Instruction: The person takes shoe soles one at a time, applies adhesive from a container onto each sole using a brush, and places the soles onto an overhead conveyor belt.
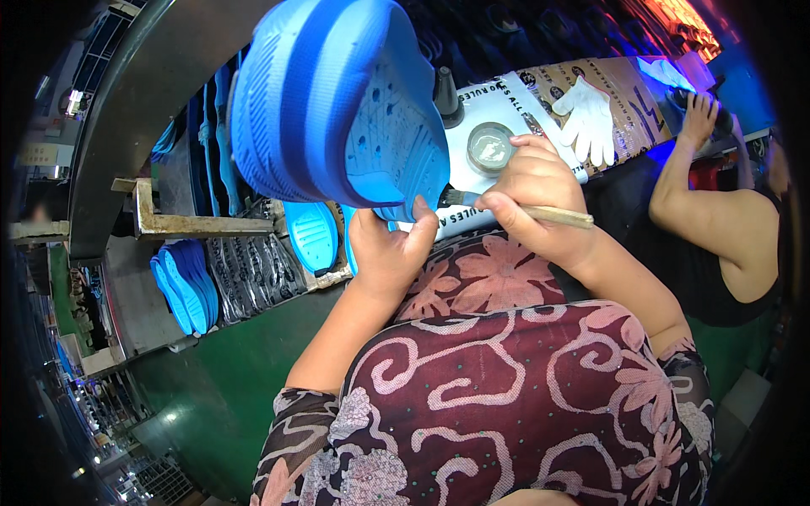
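My left hand (390,244) grips the near end of a stack of blue shoe soles (287,110), its thumb on the top one. The soles are tilted up, with the dotted, ribbed face of the top sole toward the right. In my right hand (544,198) is a brush (553,217) with a pale wooden handle, closed in the fingers. Its dark bristles touch or nearly touch the near edge of the top sole. Just beyond that hand stands a small round dish (490,148) with a clear, glue-like liquid.
A white glove (587,120) lies on printed brown wrapping on the bench. Left of my arm are light-blue soles (310,234) and a row of blue soles (183,285). A metal post (139,93) rises at the left. A co-worker's arm (717,219) reaches in from the right.
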Action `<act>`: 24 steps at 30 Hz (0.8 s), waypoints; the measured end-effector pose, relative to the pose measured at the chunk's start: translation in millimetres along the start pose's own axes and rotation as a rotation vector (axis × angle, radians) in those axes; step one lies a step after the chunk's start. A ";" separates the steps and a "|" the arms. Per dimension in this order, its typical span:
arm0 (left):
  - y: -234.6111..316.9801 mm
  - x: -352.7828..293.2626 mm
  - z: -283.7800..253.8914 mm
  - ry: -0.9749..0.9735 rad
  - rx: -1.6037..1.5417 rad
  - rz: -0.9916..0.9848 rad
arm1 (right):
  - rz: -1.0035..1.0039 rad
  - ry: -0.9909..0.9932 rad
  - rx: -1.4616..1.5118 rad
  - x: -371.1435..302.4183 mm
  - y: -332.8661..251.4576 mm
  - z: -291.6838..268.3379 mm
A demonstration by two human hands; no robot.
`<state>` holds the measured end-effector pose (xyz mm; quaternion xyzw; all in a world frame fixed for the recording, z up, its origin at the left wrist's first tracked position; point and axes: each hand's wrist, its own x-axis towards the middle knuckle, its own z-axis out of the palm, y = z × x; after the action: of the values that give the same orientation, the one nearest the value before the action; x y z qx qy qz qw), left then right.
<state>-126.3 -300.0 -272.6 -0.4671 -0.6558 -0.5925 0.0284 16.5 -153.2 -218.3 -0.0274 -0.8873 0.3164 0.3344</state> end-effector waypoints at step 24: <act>20.9 14.2 -3.4 -0.156 0.052 0.124 | 0.060 0.027 0.004 -0.2 -0.6 0.0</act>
<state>-122.6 -297.4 -247.5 -0.5508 -0.6410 -0.5340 0.0261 16.7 -153.7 -218.1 -0.0578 -0.8809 0.3274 0.3368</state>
